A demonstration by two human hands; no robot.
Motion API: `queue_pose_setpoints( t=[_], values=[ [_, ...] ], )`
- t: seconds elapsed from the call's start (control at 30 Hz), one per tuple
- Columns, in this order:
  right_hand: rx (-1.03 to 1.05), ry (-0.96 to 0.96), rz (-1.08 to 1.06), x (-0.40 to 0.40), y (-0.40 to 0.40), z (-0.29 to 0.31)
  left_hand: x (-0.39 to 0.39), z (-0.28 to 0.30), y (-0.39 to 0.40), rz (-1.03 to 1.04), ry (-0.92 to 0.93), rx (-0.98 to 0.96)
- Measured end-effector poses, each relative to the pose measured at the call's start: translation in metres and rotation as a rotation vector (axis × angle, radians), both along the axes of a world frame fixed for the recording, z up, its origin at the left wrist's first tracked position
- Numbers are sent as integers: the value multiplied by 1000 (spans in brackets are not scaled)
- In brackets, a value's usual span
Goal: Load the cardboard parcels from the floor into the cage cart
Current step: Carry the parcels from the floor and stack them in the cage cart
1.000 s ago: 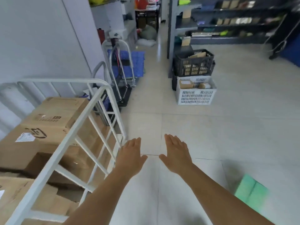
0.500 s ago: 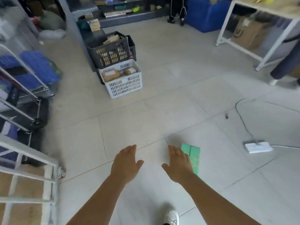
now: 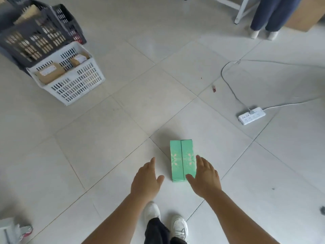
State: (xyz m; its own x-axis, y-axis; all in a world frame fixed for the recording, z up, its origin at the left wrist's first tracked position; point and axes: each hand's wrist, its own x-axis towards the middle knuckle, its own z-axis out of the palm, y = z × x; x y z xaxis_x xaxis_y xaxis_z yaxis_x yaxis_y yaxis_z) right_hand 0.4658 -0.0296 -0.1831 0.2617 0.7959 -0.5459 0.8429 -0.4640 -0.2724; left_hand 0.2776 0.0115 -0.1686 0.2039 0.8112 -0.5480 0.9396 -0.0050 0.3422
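Shoes (image 3: pixel 165 221): white pair at the bottom edge, dark trouser leg above them, standing on pale floor tiles (image 3: pixel 109 148).
Left hand (image 3: pixel 146 180): palm down, fingers straight and together, thumb spread toward the parcel; grip open, holding nothing, just left of the parcel and apart from it.
Right hand (image 3: pixel 204 178): palm down, fingers straight; grip open, nothing held; thumb and hand edge overlapping the parcel's near right corner, contact not certain.
Green parcel (image 3: pixel 182 159): flat on the floor between the two hands, long axis running away from the feet, central seam along that axis, near end by the thumbs, far end pointing up the frame.
Power strip (image 3: pixel 251 115): white, on the floor to the right and farther off, white cable (image 3: pixel 228 81) curling away behind it.
White basket (image 3: pixel 70 80): far left, perforated walls, brown parcels (image 3: pixel 50 73) inside.
Dark crates (image 3: pixel 35 36): directly behind the white basket, touching it.
Second person's legs (image 3: pixel 270 13): far right corner, dark trousers, pale shoes, beside a white worktop leg (image 3: pixel 241 11).
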Motion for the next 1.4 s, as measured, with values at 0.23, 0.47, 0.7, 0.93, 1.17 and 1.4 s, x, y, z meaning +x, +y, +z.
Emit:
queue_pose_setpoints(
  t=[0.23, 0.47, 0.7, 0.93, 1.17, 1.4],
  values=[
    [-81, 38, -183, 27, 15, -107, 34, -118, 32, -63, 10, -112],
    [-204, 111, -268, 37, 18, -226, 54, -240, 45, -91, 38, -197],
    [-231, 146, -309, 53, 26, -326, 82, -344, 51, -41, 7, -284],
    [-214, 213, -413, 54, 34, -397, 90, -406, 50, 110, -50, -346],
    [-136, 241, -457, 52, 32, -390, 83, -406, 43, 238, -168, -362],
    [-3, 307, -394, 45, 47, -291, 64, -310, 51, 346, -344, -217]
  ],
)
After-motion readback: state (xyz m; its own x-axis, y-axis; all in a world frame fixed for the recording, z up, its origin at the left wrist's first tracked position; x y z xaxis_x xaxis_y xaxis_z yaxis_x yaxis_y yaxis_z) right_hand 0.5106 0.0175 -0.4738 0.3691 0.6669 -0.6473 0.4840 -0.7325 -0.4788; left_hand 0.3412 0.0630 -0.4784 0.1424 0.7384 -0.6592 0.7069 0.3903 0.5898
